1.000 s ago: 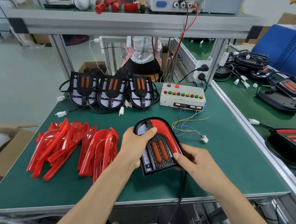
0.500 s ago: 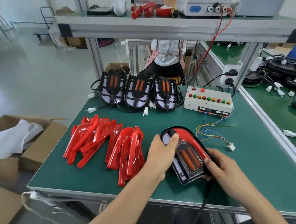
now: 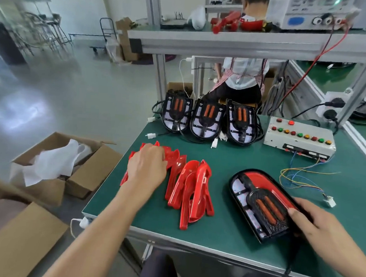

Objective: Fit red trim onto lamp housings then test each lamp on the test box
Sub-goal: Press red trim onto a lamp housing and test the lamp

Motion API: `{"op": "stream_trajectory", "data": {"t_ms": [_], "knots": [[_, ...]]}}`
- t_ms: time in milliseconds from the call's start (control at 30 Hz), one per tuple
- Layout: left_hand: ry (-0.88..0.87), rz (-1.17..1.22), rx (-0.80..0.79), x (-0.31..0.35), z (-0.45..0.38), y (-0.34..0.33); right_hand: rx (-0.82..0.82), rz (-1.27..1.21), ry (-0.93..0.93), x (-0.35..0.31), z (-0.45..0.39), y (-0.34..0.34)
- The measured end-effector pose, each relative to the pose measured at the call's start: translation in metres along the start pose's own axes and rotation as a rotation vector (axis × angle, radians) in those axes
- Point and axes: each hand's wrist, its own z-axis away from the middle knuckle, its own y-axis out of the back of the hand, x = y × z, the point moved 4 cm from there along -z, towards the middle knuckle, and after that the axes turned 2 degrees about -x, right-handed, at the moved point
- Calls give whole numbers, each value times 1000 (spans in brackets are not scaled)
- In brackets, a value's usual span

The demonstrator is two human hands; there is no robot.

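While the right hand (image 3: 314, 223) curled its grip round the lamp housing (image 3: 261, 205) to steady it on the bench (image 3: 236, 161), the left hand (image 3: 147, 168) rested loosely spread on the red trim pile (image 3: 187, 185), likely selecting another piece.

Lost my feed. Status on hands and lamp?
Left hand on red trim pile, grip unclear. Right hand holds trimmed lamp flat on bench. Nothing blocking.
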Motion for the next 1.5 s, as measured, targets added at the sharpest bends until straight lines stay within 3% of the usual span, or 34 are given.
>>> {"op": "stream_trajectory", "data": {"t_ms": [200, 500, 667, 867, 1000, 1133, 1233, 1400, 1500], "knots": [[-122, -210, -95, 3, -17, -25, -12, -15, -7, -1, 1, -1], [-86, -173, -95, 4, -32, -42, -27, -43, -20, 3, 1, -2], [-33, 93, -117, -1, -36, -35, -37, -60, -61, 10, -1, -3], [34, 677, -112, -3, -47, -21, -32, -80, -64, 10, -1, -3], [45, 871, -118, 4, -50, -11, -38, -71, -76, 10, -1, -2], [151, 1228, -193, 8, -46, -8, -42, -66, -81, 6, 1, -1], [136, 1410, -241, 18, -40, -2, -28, -42, -112, 5, 3, 1], [82, 1591, -415, 69, -7, -5, 165, 133, -154, -2, 9, 11], [103, 1558, -501, 108, 24, -23, 368, 222, -32, -20, 20, 17]]}}
